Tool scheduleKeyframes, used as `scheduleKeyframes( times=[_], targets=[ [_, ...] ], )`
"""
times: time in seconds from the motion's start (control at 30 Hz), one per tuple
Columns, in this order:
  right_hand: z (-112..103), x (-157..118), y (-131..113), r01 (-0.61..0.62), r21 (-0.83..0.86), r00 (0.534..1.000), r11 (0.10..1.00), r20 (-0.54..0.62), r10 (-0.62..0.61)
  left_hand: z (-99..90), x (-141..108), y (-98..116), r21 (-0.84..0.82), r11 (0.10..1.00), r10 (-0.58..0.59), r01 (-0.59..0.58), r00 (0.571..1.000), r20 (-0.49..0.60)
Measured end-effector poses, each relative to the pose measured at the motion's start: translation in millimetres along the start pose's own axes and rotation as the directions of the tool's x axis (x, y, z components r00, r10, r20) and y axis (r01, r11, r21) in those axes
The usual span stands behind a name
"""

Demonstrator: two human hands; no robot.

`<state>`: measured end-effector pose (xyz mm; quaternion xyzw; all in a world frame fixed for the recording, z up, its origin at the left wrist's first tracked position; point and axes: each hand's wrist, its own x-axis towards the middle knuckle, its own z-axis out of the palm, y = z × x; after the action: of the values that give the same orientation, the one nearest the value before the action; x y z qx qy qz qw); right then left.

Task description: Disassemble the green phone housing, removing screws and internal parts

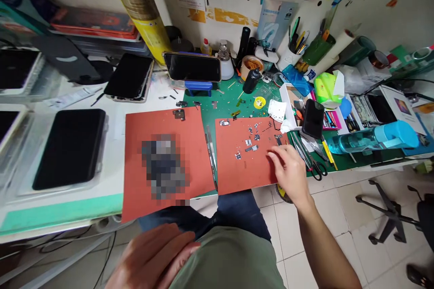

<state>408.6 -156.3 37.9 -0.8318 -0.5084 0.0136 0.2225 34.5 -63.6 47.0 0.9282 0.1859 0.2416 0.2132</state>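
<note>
The right hand (288,174) has its fingers slightly spread and empty, their tips resting lightly on a red silicone mat (233,174). That light touch, just short of the small metal phone parts (251,142), seems well judged, as it leaves the parts undisturbed. The left hand (152,257) sits low by the olive shirt (227,257), too blurred to tell how its fingers are closed. Between this mat and a 2nd red mat (145,122) lie 2 slim metal tools (210,158). Farther out on the bench (233,95) are black-handled scissors (318,168), a small yellow dish (259,102) and a phone on a blue stand (191,67).
</note>
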Motion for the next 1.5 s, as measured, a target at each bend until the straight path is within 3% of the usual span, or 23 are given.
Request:
scheduleKeyframes(
  times=[0.13,0.3,0.5,0.67,0.73,0.83,0.97,1.2,1.5],
  targets=[
    [14.1,25.4,-9.8,0.119,0.080,0.983,0.990,0.131,-0.129,2.5,-3.7,-4.0,0.032,0.999,-0.035,0.036,0.999,-0.039],
    [21.3,39.4,-8.2,0.135,0.124,0.968,0.983,0.196,-0.158,0.9,-7.9,-13.3,0.005,0.999,-0.046,0.047,0.995,-0.092],
    [-4.3,44.4,-12.3,0.076,0.206,0.963,0.976,0.239,-0.126,-5.9,-0.7,-28.9,-0.003,0.999,-0.047,0.047,0.988,-0.147],
    [-16.0,39.2,-54.9,0.007,0.357,0.958,0.934,0.267,-0.109,-6.2,4.9,-41.6,0.071,0.988,-0.111,0.135,0.956,-0.271],
    [-7.0,37.3,-82.5,-0.012,0.442,0.932,0.897,0.330,-0.150,-3.6,5.9,-46.7,0.075,0.983,-0.138,0.167,0.946,-0.294],
    [16.6,37.2,-125.0,-0.040,0.541,0.848,0.840,0.463,-0.258,2.8,6.3,-53.7,0.041,0.972,-0.207,0.229,0.930,-0.303],
    [46.0,42.3,-163.3,0.056,0.512,0.742,0.857,0.553,-0.379,13.1,6.2,-57.5,-0.028,0.969,-0.243,0.245,0.928,-0.281],
    [58.8,46.6,-176.7,0.124,0.438,0.653,0.890,0.639,-0.406,23.6,5.6,-59.1,-0.082,0.969,-0.248,0.234,0.908,-0.338],
    [62.1,45.5,-180.2,0.192,0.403,0.656,0.895,0.625,-0.423,24.4,6.2,-61.7,-0.064,0.969,-0.248,0.240,0.915,-0.317]
  ],
)
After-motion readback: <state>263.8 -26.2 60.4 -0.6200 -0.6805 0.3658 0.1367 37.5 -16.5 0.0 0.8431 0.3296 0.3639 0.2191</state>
